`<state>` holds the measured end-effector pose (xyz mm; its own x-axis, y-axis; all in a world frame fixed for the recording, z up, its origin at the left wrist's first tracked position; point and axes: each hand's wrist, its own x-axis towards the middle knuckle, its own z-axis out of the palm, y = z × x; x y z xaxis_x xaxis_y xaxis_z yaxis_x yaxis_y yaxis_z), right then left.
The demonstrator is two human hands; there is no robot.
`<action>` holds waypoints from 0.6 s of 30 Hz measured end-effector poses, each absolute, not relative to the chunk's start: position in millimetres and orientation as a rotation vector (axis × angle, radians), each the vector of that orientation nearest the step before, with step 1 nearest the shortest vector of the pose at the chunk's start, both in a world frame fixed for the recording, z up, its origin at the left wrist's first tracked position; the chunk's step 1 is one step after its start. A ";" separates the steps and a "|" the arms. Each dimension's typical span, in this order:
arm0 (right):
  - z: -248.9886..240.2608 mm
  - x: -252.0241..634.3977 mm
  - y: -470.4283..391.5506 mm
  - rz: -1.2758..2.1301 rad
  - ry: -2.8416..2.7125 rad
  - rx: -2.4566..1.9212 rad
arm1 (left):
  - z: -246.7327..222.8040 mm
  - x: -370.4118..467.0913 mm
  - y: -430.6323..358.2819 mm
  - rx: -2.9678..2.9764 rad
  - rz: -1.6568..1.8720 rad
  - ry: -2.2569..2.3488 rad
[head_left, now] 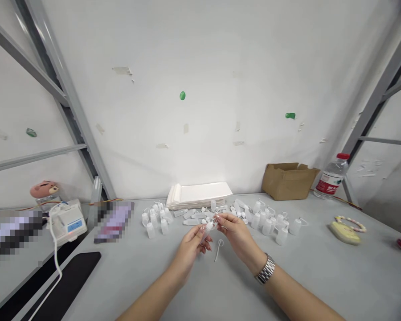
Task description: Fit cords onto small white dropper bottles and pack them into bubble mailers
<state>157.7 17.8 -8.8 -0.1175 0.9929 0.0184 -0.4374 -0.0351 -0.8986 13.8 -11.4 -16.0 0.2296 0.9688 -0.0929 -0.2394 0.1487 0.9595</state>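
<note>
Over the middle of the table, my left hand [191,241] grips a small white plastic squeeze bottle [208,227], tilted with its top toward the right. My right hand [233,228], a metal watch on its wrist, is closed in a pinch at the bottle's top; what its fingertips hold is too small to make out. Below the hands lies a thin white strip with a ring [218,250]. Behind them are loose bottles and caps [194,216] in a heap. Capped bottles stand upright in groups at the left [150,230] and right [281,236].
A stack of white sheets [200,192] and an open cardboard box [289,183] stand by the wall. At the right are a water bottle [330,178] and a yellow beaded pouch [345,232]. Leftward lie a blurred phone [115,222] and a white device with a cable [70,220].
</note>
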 end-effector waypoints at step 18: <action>-10.6 159.1 18.1 1.342 -1.080 -0.867 | -16.6 13.0 -12.1 1.042 1.081 0.935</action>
<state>159.1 18.1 -10.6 -0.0772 0.9917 0.1024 -0.3118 0.0735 -0.9473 13.0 -12.1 -16.6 0.2189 0.9718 -0.0872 -0.2266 0.1376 0.9642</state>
